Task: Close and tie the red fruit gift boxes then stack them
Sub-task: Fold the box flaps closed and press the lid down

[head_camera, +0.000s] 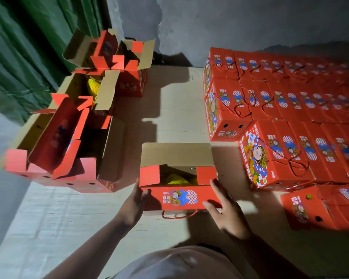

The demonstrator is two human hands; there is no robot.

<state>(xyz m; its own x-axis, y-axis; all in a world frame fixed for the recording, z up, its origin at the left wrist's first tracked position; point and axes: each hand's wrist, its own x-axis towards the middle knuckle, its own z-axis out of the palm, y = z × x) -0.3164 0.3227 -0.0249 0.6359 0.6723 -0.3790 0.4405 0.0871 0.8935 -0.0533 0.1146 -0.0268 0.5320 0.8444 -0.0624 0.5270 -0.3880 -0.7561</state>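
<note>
Pale floor sheet (175, 109) carries open boxes (69, 150) and closed boxes (290, 109).

Hands (181, 206) flanking open red box (178, 197)

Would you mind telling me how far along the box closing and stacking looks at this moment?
Done: many closed boxes with rope handles are stacked at the right. In hand: the left hand and right hand touch the near flap of one open box, yellow fruit visible inside, far flap up. Left: closing and tying it, plus the open boxes at the left.
</note>
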